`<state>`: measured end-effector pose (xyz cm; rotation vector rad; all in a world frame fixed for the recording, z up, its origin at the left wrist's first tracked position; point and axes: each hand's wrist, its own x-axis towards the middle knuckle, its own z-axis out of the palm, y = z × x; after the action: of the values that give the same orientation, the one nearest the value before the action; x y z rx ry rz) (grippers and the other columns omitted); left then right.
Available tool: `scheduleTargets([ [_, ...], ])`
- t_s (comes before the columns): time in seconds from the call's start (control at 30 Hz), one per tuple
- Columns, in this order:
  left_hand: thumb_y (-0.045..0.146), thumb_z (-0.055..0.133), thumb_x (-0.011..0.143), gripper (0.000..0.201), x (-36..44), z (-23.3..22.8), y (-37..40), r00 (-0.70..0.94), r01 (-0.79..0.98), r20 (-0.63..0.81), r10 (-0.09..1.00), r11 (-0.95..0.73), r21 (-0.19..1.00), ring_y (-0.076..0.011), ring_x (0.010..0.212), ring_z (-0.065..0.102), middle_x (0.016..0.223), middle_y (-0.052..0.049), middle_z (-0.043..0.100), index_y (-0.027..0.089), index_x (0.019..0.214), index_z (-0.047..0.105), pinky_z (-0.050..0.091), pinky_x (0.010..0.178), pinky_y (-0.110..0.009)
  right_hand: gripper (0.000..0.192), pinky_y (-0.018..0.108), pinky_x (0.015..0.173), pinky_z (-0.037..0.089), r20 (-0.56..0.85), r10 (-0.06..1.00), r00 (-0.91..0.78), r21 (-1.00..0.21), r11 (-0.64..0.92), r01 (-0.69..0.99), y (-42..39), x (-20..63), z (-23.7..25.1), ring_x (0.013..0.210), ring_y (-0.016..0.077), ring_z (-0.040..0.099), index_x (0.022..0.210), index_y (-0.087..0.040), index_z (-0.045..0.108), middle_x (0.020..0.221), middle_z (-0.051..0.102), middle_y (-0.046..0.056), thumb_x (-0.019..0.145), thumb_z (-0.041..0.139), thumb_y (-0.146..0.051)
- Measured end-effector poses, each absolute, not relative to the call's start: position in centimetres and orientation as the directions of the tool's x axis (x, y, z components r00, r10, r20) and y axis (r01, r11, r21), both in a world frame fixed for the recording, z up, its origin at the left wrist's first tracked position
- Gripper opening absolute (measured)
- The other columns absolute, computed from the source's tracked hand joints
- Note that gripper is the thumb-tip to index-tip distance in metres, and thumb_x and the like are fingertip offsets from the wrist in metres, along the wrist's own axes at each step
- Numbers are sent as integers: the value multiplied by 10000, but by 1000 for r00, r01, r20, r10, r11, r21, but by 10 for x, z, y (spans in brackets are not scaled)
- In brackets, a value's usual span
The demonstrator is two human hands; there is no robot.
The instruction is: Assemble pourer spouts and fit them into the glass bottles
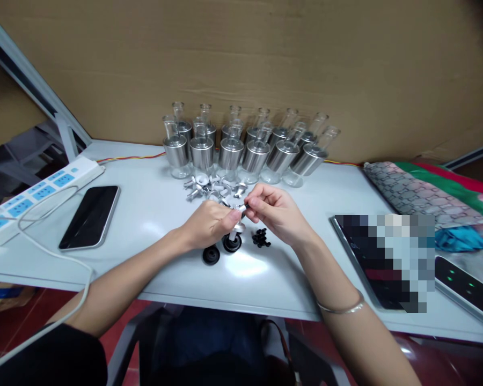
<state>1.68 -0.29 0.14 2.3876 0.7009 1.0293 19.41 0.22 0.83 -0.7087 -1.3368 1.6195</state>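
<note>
Pinching a small silver fitting (241, 208) between thumb and fingertips, the left hand (209, 222) holds it just above the bench (153, 214), while the right hand (274, 212) meets it from the other side, its fingertips narrowed on the same piece's end. Both grips are tight and narrow, closed on the one small part, probably so that the piece stays steady between them. What exactly the right fingers press on is too small to make out; it may be a dark bit.

Directly beneath the grip stands a black round cap (232, 243) with a silver stem rising from it, and just left of that lies a second black cap (211, 254), flat on the bench. A little right of and below the grip sits a heap of tiny black pieces (261, 237), close at hand. Just beyond the grip lies a scatter of loose silver fittings (213, 187), and farther beyond stand two rows of silver-banded glass bottles (241, 150), uncapped, against a cardboard wall (265, 59).

Well to the left of the grip lie a dark phone (90, 216) and a power strip (36, 193), its cable trailing off the bench edge. Well to the right a tablet (382, 257) is blurred out, with patterned cloth (422, 193) behind it, cut by the frame
</note>
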Motion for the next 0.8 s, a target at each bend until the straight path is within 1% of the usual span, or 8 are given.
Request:
scheduleTargets([
  [0.17, 465, 176, 1007, 670, 17, 2, -3, 584, 216, 553, 594, -771, 599, -78, 468, 546, 504, -8, 584, 135, 593, 586, 408, 495, -179, 274, 216, 529, 424, 96, 890, -446, -974, -9, -228, 1, 193, 11, 535, 78, 524, 743, -172, 641, 583, 605, -31, 715, 752, -421],
  [0.27, 496, 155, 999, 691, 16, 2, -2, 580, 238, 539, 611, -760, 605, -85, 442, 514, 475, -7, 541, 137, 569, 559, 393, 473, -197, 293, 235, 571, 439, 76, 889, -452, -968, -42, -246, 0, 193, 13, 564, 92, 520, 793, -188, 683, 587, 589, -28, 718, 734, -466],
  [0.33, 528, 118, 988, 720, 16, 2, -2, 580, 277, 512, 634, -744, 608, -95, 445, 510, 471, -17, 528, 143, 523, 511, 396, 477, -214, 276, 245, 617, 440, 72, 883, -463, -967, -53, -250, -1, 192, 13, 616, 100, 519, 881, -214, 711, 661, 605, -15, 751, 708, -457],
  [0.43, 559, 75, 972, 739, 15, 1, -2, 584, 318, 471, 661, -720, 617, -104, 457, 506, 475, -27, 527, 154, 485, 455, 402, 490, -230, 251, 262, 698, 430, 68, 857, -510, -980, -38, -193, -3, 193, 12, 734, 117, 518, 993, -249, 719, 874, 639, 18, 841, 617, -422],
  [0.5, 564, 65, 968, 737, 15, 1, -2, 582, 330, 465, 667, -716, 616, -101, 443, 479, 461, -23, 508, 159, 476, 434, 386, 477, -232, 263, 278, 726, 422, 64, 829, -556, -983, -45, -181, -4, 193, 11, 775, 131, 509, 975, -241, 728, 963, 640, 35, 872, 567, -421],
  [0.57, 562, 59, 968, 736, 15, 0, -3, 575, 337, 468, 671, -715, 613, -101, 443, 472, 457, -23, 502, 160, 478, 433, 384, 480, -231, 268, 286, 730, 414, 68, 804, -591, -973, -77, -216, -4, 193, 12, 793, 141, 503, 941, -229, 734, 986, 642, 44, 863, 571, -427],
  [0.7, 556, 61, 969, 732, 14, -1, -4, 587, 330, 456, 669, -712, 620, -117, 494, 532, 463, -30, 518, 163, 494, 455, 420, 524, -233, 243, 282, 730, 404, 58, 776, -628, -949, -153, -275, -4, 193, 14, 813, 148, 500, 900, -217, 735, 974, 645, 47, 825, 619, -417],
  [0.8, 550, 65, 972, 729, 14, -2, -4, 598, 322, 448, 665, -711, 625, -125, 517, 553, 471, -34, 527, 160, 514, 478, 433, 540, -236, 245, 270, 721, 404, 41, 759, -649, -937, -196, -289, -4, 194, 14, 782, 138, 497, 906, -211, 730, 915, 625, 35, 805, 647, -417],
])
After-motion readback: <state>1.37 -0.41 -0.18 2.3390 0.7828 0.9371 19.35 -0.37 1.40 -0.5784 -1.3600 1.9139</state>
